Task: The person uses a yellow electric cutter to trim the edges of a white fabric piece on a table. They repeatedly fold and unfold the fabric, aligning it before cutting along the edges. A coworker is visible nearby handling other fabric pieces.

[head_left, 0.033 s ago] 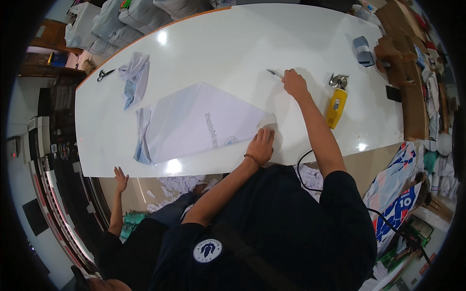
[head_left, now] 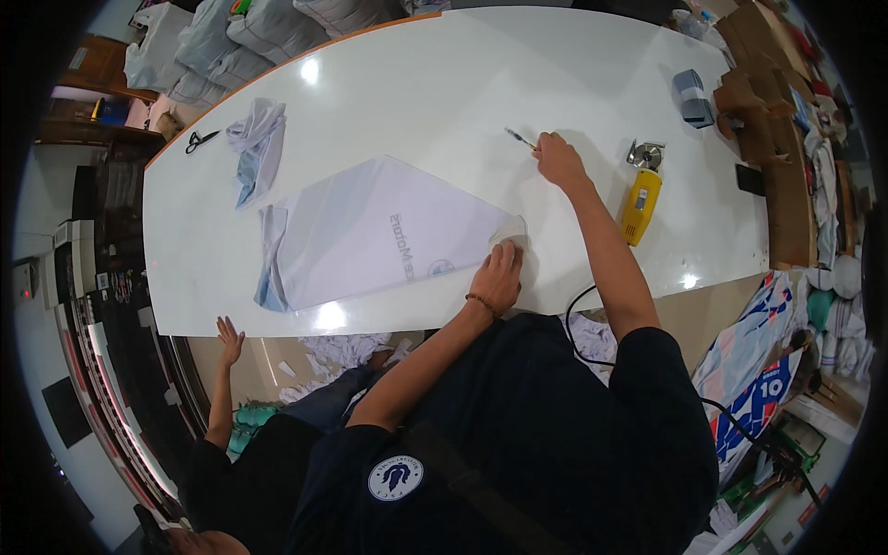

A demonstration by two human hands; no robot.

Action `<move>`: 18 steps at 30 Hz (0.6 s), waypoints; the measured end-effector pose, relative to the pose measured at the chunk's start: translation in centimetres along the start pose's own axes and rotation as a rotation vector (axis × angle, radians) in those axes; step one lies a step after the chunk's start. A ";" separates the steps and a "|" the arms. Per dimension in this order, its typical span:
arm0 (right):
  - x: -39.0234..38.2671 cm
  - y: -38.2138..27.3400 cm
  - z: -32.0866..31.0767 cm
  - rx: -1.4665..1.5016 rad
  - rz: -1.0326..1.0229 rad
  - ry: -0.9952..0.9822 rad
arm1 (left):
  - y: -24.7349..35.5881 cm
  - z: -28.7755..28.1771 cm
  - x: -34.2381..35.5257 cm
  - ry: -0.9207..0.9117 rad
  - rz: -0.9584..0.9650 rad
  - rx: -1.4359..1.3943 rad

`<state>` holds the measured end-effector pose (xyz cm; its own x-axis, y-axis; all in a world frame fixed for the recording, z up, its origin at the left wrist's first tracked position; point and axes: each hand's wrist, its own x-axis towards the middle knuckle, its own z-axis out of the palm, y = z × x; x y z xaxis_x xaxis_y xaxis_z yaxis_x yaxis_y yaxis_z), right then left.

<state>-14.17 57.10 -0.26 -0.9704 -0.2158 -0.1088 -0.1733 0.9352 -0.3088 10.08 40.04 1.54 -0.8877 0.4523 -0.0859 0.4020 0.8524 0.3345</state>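
On the white table [head_left: 388, 102] lies a pale, roughly diamond-shaped fabric piece [head_left: 351, 231] with faint mirrored print; its left end is bunched. My left hand [head_left: 500, 274] rests at its right corner, fingers stretched over a small beige-grey patch [head_left: 507, 231]. Farther right, my right hand [head_left: 561, 159] is closed around a slim pen-like tool [head_left: 520, 138], whose thin end points left, just above the table. Exactly what tool it is cannot be made out. A yellow handheld rotary cutter [head_left: 641, 205] with a round metal head lies right of my right forearm.
Black scissors [head_left: 201, 141] and crumpled pale fabric [head_left: 256, 148] lie at far left. A grey folded bundle [head_left: 693, 98] and a dark phone [head_left: 750, 178] sit near the right edge. Another person's hand [head_left: 230, 340] is by the near left edge. A black cable [head_left: 575, 319] crosses the near edge.
My right hand has shifted very slightly left and up, and the tool in it has tilted a little. My left hand and the fabric look nearly unchanged.
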 end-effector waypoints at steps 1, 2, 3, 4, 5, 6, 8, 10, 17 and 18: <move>-0.4 -0.9 -0.7 0.167 -0.015 -0.057 | 0.1 0.1 0.1 -0.002 -0.017 -0.002; -1.3 -1.9 -1.3 0.333 -0.028 -0.115 | 0.1 0.3 0.1 -0.007 -0.026 -0.001; -2.6 -3.2 -2.7 0.498 -0.037 -0.176 | 0.2 0.6 0.0 -0.015 -0.035 -0.003; -4.4 -4.7 -4.4 0.724 -0.058 -0.245 | 0.2 0.9 -0.1 -0.023 -0.044 -0.005; -5.9 -5.0 -4.4 0.816 -0.083 -0.275 | 0.3 1.3 -0.2 -0.006 -0.044 0.003; -7.1 -5.3 -4.3 0.909 -0.111 -0.306 | 0.4 1.9 -0.1 0.012 -0.046 0.013; -8.6 -5.5 -3.5 0.943 -0.201 -0.338 | 0.7 2.9 0.1 0.022 -0.059 0.042; -9.9 -5.7 -2.4 0.832 -0.312 -0.326 | 1.0 3.3 0.3 -0.002 -0.066 0.084; -12.5 -7.3 -0.7 0.736 -0.389 -0.438 | 1.3 3.1 0.1 -0.031 -0.061 0.027; -12.6 -7.6 -1.1 0.708 -0.383 -0.455 | 1.2 3.3 0.1 -0.038 -0.060 0.029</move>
<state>-0.84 52.98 4.48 -0.6823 -0.7046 -0.1950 -0.1797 0.4201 -0.8895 11.23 41.99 -1.12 -0.9015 0.4091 -0.1411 0.3548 0.8854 0.3003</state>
